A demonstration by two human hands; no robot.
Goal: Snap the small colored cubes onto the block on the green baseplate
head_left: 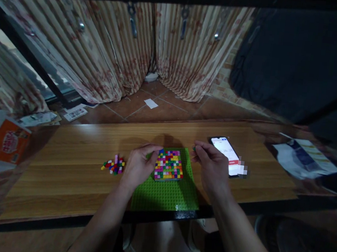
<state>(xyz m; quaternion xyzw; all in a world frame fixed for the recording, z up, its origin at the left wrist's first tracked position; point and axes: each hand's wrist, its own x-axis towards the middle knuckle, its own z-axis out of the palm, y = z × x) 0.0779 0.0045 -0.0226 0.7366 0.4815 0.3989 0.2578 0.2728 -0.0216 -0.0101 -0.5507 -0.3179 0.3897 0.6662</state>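
A block of many-coloured small toy bricks (pixel 168 166) stands on a green studded baseplate (pixel 167 198). At the block's far left corner is my left hand (pixel 140 165), thumb and forefinger closed beside a blue brick (pixel 161 151); whether they grip that brick is unclear. To the right of the block, over the baseplate's far right edge, my right hand (pixel 214 165) pinches a small green toy brick (pixel 194 148), mostly covered by the fingertips. Left of my left hand lies a loose pile of mixed bricks (pixel 115 165).
A lit phone (pixel 224 150) lies beside my right hand on the wooden tabletop (pixel 70 172). Left of the table is a plastic bin with an orange label (pixel 7 143). Papers (pixel 306 158) lie off the right end. Curtains (pixel 110 51) hang beyond the tiled floor.
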